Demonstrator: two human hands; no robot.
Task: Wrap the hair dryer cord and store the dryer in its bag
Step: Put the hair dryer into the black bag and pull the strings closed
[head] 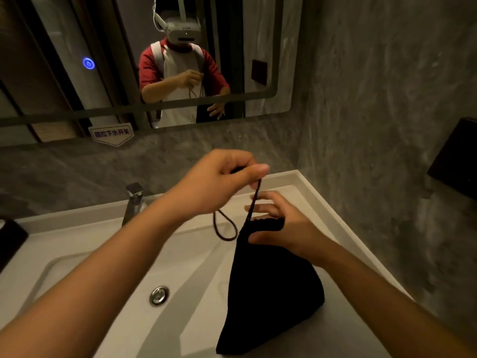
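Raised left hand (pixel 219 177) pinches the drawstring (pixel 254 200); right hand (pixel 286 228), fingers spread, touches the bag (pixel 271 293) at its neck.

The bag (pixel 268 293) is matt black cloth, the sink (pixel 196 257) glossy white, the tap (pixel 134 202) polished metal, the wall (pixel 374 112) mottled grey stone.

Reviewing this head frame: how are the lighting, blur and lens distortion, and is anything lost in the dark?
Head view: dim, warm light; the black bag is a flat silhouette without surface detail. Head view: fingertips of the right hand are motion-blurred, while the left hand pinching the drawstring is sharper. Head view: wide-angle bending curves the mirror frame and the sink rim.
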